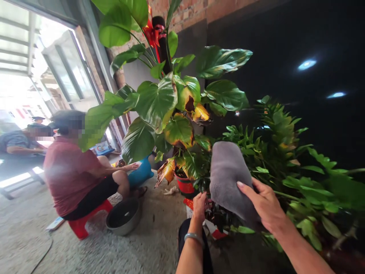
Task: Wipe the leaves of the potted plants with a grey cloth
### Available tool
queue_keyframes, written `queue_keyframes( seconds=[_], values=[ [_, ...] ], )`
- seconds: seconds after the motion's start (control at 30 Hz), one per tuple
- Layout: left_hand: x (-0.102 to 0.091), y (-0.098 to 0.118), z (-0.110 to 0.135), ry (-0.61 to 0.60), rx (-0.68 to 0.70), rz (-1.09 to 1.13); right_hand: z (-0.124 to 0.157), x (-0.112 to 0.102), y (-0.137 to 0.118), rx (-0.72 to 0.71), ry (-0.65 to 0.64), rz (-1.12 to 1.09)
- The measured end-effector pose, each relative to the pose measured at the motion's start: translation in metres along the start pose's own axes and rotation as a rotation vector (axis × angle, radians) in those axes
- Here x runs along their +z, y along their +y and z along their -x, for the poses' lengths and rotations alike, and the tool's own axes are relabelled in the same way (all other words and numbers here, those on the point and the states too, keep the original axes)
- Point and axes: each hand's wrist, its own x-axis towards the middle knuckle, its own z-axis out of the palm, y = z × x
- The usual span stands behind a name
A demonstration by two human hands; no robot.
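My right hand (266, 207) grips a grey cloth (229, 177), thumb on top and fingers behind. The cloth is folded into a thick pad and held up before the plants. My left hand (200, 205), with a bangle (194, 239) at the wrist, is closed low among small dark leaves (203, 183) of a potted plant. The leaves stick out above its fingertips; the exact part it pinches is hidden. Just beyond stands a large-leaved plant (156, 101) in a red pot (184, 184), some leaves yellow and brown-edged.
Bushy green plants (285, 152) crowd the right side before a dark glossy wall (285, 57). At left a person in a red shirt (74, 171) sits on a red stool (88, 220), beside a grey basin (124, 217). Another person (17, 139) is farther back. A cable (42, 257) lies on the concrete floor.
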Motion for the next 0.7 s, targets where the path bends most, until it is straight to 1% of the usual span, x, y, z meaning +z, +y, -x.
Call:
queue_keyframes(
  seconds=[0.07, 0.1, 0.13, 0.2, 0.23, 0.3, 0.33, 0.4, 0.47, 0.5, 0.53, 0.57, 0.6, 0.67, 0.7],
  values=[
    [0.001, 0.002, 0.003, -0.019, 0.001, 0.034, 0.003, -0.001, 0.024, 0.120, 0.072, -0.014],
    [0.001, 0.003, 0.003, -0.019, 0.000, 0.044, 0.010, -0.002, 0.038, 0.188, 0.072, -0.009],
    [0.001, 0.004, 0.003, -0.015, -0.002, 0.051, 0.019, -0.002, 0.053, 0.250, 0.045, -0.002],
    [0.001, 0.004, 0.002, -0.006, -0.012, 0.056, 0.042, -0.003, 0.073, 0.326, -0.070, -0.002],
    [0.001, 0.004, 0.002, 0.000, -0.015, 0.056, 0.051, -0.004, 0.077, 0.333, -0.121, -0.006],
    [0.001, 0.004, 0.002, 0.010, -0.011, 0.049, 0.062, -0.007, 0.070, 0.290, -0.160, -0.023],
    [0.002, 0.005, 0.003, 0.012, -0.005, 0.042, 0.062, -0.009, 0.061, 0.244, -0.143, -0.033],
    [0.002, 0.007, 0.007, 0.005, 0.004, 0.024, 0.049, -0.011, 0.037, 0.114, -0.053, -0.039],
    [0.002, 0.009, 0.012, -0.013, 0.000, 0.003, 0.028, -0.012, 0.020, -0.013, 0.090, -0.052],
    [0.002, 0.010, 0.015, -0.021, -0.004, -0.006, 0.017, -0.012, 0.017, -0.028, 0.170, -0.083],
    [0.001, 0.011, 0.018, -0.026, -0.007, -0.015, 0.009, -0.012, 0.019, 0.005, 0.243, -0.130],
    [0.000, 0.012, 0.020, -0.030, -0.009, -0.024, 0.004, -0.012, 0.025, 0.079, 0.296, -0.191],
    [-0.001, 0.014, 0.023, -0.029, -0.014, -0.033, 0.004, -0.013, 0.035, 0.169, 0.322, -0.252],
    [-0.003, 0.020, 0.031, 0.014, -0.021, -0.041, 0.016, -0.017, 0.062, 0.332, 0.325, -0.303],
    [-0.003, 0.024, 0.037, 0.057, -0.009, -0.028, 0.027, -0.020, 0.076, 0.361, 0.306, -0.292]
  ],
)
